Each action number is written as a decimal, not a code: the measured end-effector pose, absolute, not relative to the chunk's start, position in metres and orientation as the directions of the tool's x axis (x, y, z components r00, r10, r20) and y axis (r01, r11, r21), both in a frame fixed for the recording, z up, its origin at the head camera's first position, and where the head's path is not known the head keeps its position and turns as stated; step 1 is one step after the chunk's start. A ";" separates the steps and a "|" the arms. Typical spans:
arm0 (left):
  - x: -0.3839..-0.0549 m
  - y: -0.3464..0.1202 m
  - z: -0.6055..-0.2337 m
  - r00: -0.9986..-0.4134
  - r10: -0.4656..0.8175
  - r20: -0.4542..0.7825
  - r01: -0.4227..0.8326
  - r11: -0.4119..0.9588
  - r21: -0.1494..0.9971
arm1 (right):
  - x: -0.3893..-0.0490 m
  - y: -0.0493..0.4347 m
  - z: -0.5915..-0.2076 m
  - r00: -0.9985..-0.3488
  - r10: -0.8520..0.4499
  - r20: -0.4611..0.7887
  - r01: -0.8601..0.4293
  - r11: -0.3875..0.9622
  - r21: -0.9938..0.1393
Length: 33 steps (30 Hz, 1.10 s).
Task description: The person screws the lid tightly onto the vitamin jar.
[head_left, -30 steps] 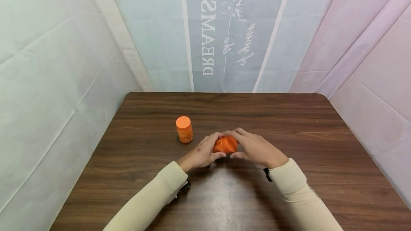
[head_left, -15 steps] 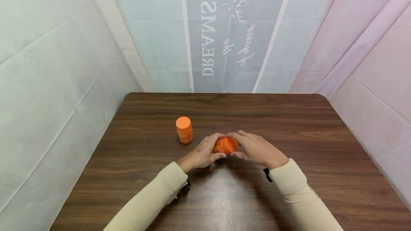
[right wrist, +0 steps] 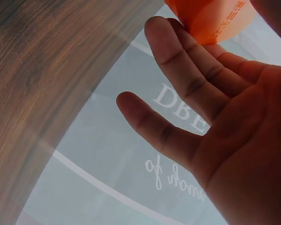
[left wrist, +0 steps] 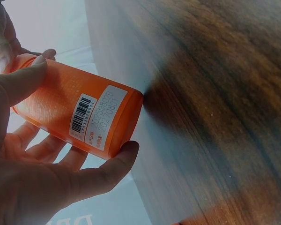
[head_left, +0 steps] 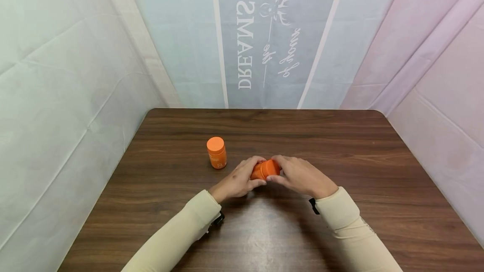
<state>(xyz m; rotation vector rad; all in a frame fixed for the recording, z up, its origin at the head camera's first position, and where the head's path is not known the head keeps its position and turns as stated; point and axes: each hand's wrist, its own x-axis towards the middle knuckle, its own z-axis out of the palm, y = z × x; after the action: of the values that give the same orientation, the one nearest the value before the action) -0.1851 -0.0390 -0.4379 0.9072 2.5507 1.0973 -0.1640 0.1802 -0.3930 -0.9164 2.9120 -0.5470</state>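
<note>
My left hand [head_left: 236,181] holds an orange plastic bottle [head_left: 258,174] around its body, tilted with its lid end toward the right. In the left wrist view the bottle's label [left wrist: 105,117] shows a barcode and printed dates, and the lower edge of its base is close to the table. The thumb and fingers of my right hand [head_left: 302,175] grip the lid [head_left: 270,168] from the right. In the right wrist view the little finger stretches out, apart from the orange surface [right wrist: 218,21]. A second orange bottle [head_left: 218,159] stands upright to the left, lid on.
The brown wood-grain table [head_left: 321,133] has rounded far corners. Behind it hangs a blue-grey cloth [head_left: 261,53] with mirrored lettering. Pale cloth walls [head_left: 68,108] stand on the left and right sides.
My right thumb has moved left onto the lid, and the fingers have drawn back to its far right side. The left hand and the standing bottle look unmoved.
</note>
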 end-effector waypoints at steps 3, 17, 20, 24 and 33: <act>-0.185 -0.039 -0.438 -0.784 0.620 0.037 0.455 0.533 0.713 | -0.163 0.182 -0.394 -0.812 -0.578 0.082 -0.570 0.755 -0.323; -0.185 -0.039 -0.439 -0.785 0.619 0.030 0.452 0.539 0.711 | -0.165 0.184 -0.395 -0.742 -0.651 0.159 -0.665 0.687 -0.291; -0.185 -0.039 -0.439 -0.785 0.618 0.035 0.457 0.540 0.707 | -0.165 0.184 -0.395 -0.749 -0.644 0.156 -0.658 0.695 -0.290; -0.184 -0.038 -0.439 -0.785 0.618 0.044 0.463 0.539 0.704 | -0.165 0.183 -0.397 -0.762 -0.629 0.154 -0.644 0.712 -0.280; -0.183 -0.037 -0.441 -0.782 0.621 0.053 0.469 0.530 0.707 | -0.165 0.181 -0.400 -0.827 -0.558 0.074 -0.541 0.751 -0.378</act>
<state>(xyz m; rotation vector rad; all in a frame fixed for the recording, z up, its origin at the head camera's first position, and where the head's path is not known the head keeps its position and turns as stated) -0.1833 -0.0373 -0.4413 0.9253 2.5634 1.0904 -0.1648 0.1810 -0.3996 -0.9094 2.8989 -0.6055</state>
